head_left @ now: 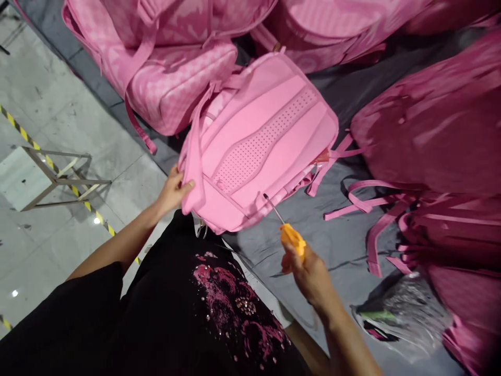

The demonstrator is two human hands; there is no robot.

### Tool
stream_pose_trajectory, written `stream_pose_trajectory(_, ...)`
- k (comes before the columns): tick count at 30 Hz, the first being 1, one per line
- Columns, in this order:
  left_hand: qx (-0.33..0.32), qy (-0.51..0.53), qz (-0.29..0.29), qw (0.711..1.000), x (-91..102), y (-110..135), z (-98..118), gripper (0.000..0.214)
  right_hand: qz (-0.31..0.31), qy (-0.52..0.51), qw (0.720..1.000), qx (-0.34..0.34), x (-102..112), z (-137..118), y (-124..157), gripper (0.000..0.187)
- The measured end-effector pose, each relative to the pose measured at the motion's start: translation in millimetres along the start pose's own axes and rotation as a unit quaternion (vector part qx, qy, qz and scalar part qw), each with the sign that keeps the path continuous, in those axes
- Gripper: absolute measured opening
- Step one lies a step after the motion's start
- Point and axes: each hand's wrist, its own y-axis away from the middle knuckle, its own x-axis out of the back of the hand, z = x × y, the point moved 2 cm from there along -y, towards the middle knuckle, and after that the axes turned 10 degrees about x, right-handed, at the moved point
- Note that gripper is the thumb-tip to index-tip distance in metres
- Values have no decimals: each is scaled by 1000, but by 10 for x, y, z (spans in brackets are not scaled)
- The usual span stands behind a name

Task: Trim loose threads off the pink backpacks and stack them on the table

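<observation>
Pink backpack (270, 133) lies back-panel up at frame centre, its left end pinched in my left hand (177, 187), my right hand (309, 267) clasping an orange-handled tool (291, 238), tip over the bag's lower edge; work appears under way, amount remaining indeterminable.

left fingers (187, 189): gripping pink backpack (262, 149) | right fingers (288, 253): around orange-handled tool (293, 239) | other pink bags (188, 78): beyond and right

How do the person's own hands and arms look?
Left hand and right hand are bare: no gloves, watch or bracelet visible. The left arm has a short black sleeve; none shows on the right arm.
</observation>
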Motion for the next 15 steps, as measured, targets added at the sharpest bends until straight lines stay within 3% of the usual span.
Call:
stream_pose_trajectory(3,-88,-6,-132,987,-288,129,262,37,26,-26,999,-30,-458,-80,208,68)
stream_pose_trajectory(5,-93,29,-197,975,-489,98,405,29,42,14,997,-59,-803,-127,337,73)
stream_pose_trajectory(8,-44,68,-193,978,-676,-178,495,35,39,37,994,-94,-1280,-263,468,67)
stream_pose_trajectory(10,-32,71,-178,981,-751,-387,510,42,18,12,997,-80,-1515,-417,495,58)
stream_pose_trajectory(12,-26,70,-176,981,-830,-495,507,51,2,-24,999,-46,-1649,-570,494,53)
stream_pose_trajectory(15,-28,52,-167,984,-993,-408,498,82,31,-79,996,-16,-1655,-645,531,51)
